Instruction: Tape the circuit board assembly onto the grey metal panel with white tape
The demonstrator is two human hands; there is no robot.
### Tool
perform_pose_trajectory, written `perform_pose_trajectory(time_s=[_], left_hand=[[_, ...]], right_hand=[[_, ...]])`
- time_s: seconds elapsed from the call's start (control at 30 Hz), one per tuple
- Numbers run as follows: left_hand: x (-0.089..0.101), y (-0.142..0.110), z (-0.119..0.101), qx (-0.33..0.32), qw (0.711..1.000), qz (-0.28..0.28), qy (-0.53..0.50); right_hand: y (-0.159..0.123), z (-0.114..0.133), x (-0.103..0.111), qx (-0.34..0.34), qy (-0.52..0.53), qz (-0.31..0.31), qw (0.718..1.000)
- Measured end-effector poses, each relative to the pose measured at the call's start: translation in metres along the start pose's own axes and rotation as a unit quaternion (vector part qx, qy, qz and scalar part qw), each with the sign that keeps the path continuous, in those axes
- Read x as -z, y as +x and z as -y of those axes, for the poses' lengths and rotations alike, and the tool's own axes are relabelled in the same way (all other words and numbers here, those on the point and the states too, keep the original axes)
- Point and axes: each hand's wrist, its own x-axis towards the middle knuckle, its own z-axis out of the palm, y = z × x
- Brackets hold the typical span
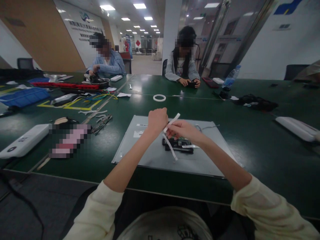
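My left hand (157, 120) is closed in a fist, gripping a white flat ribbon strip (172, 122) near its upper part. Close beside it, my right hand (183, 130) pinches the same strip lower down. The strip's free end (171, 148) hangs over a small black circuit board (179, 146). That board lies on a grey metal panel (150, 156) flat on the green table (250, 140) in front of me. Both hands hover just above the board.
A white tape ring (159, 97) lies beyond the panel. At the left are glasses (102, 122), a white device (23, 141), a blue tray (23, 96) and cables. Another white device (297, 128) and a water bottle (231, 77) sit right. Two people sit across the table.
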Motion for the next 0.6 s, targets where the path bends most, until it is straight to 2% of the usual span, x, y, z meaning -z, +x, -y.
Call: perform_pose_trajectory(time_s=[0.1,0.2,0.27,0.43,0.6], left_hand=[[-0.004,-0.001,0.011,-0.035,0.995,-0.009,-0.098],[-0.008,-0.008,0.016,-0.106,0.967,-0.045,-0.226],[-0.011,-0.014,0.016,-0.144,0.953,-0.059,-0.259],[-0.018,-0.027,0.014,-0.237,0.958,-0.061,-0.147],[-0.023,-0.030,0.015,-0.278,0.958,-0.048,-0.055]], right_hand=[[0.006,-0.004,0.010,0.006,0.041,-0.065,0.997],[0.012,-0.016,0.017,0.007,0.124,-0.119,0.985],[0.015,-0.023,0.018,0.006,0.169,-0.136,0.976],[0.017,-0.031,0.012,0.006,0.170,-0.149,0.974],[0.017,-0.036,0.010,0.005,0.143,-0.150,0.978]])
